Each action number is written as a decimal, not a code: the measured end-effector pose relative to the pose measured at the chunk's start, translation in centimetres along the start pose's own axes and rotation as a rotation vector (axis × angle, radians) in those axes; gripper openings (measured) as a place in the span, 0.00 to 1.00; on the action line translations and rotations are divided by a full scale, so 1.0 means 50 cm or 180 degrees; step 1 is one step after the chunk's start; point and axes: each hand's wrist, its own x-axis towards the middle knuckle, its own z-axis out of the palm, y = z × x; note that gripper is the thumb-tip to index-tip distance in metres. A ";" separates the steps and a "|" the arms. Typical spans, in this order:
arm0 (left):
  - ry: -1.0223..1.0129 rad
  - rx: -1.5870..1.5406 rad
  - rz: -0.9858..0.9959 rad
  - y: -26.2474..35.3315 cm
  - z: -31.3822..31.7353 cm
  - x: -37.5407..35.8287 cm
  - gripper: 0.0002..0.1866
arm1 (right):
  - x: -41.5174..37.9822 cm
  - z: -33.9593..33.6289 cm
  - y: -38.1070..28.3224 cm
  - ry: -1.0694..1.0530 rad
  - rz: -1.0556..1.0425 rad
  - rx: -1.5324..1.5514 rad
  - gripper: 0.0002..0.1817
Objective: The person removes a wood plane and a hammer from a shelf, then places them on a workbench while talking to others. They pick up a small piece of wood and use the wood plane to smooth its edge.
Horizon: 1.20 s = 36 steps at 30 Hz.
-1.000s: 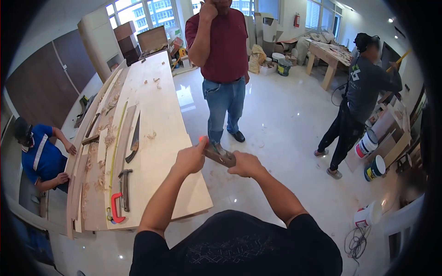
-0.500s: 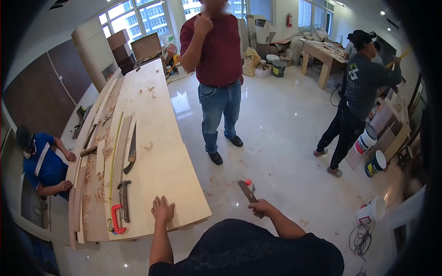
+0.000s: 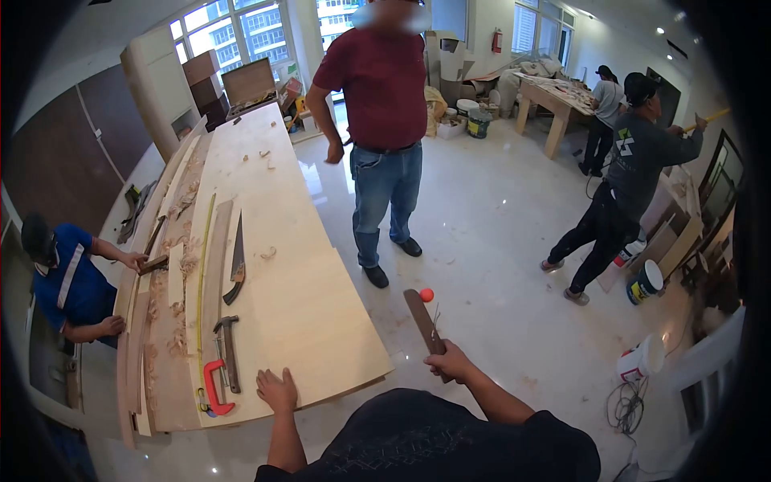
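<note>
My left hand [image 3: 277, 391] lies flat with its fingers spread on the near end of the pale plywood sheet [image 3: 313, 321]. Just left of it are a claw hammer [image 3: 230, 353] and a red clamp [image 3: 214, 387]. A handsaw [image 3: 237, 269] and a yellow tape measure [image 3: 205, 273] lie further up the sheet. Over the floor at the right, my right hand [image 3: 451, 362] is closed around the lower end of a flat brown wooden strip [image 3: 423, 320]. A small red ball-like thing [image 3: 427, 295] shows beside the strip's upper end, with thin wire-like strands below it.
A person in a maroon shirt [image 3: 377, 88] stands beyond the sheet's right side. Another in blue [image 3: 76, 277] works at its left edge, among wood shavings [image 3: 173, 241]. Further right are a person in grey [image 3: 638, 149], several buckets [image 3: 642, 357] and a coiled cable [image 3: 626, 406].
My right hand has raised the strip, and more of it shows. The person in maroon has lowered a hand from the face. The person in blue now has a hand on a wooden block.
</note>
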 end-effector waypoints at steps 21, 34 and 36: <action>0.0204 -0.0441 0.0284 -0.021 -0.006 0.002 0.30 | 0.110 0.148 -0.019 0.0326 -0.0268 0.0053 0.24; -0.0816 -0.0181 0.1411 -0.067 -0.111 -0.109 0.49 | 0.125 0.200 0.019 0.0297 -0.0081 -0.0141 0.36; -0.0678 -0.0373 0.1376 -0.084 -0.077 -0.107 0.48 | 0.129 0.203 0.028 0.0284 -0.0112 -0.0123 0.35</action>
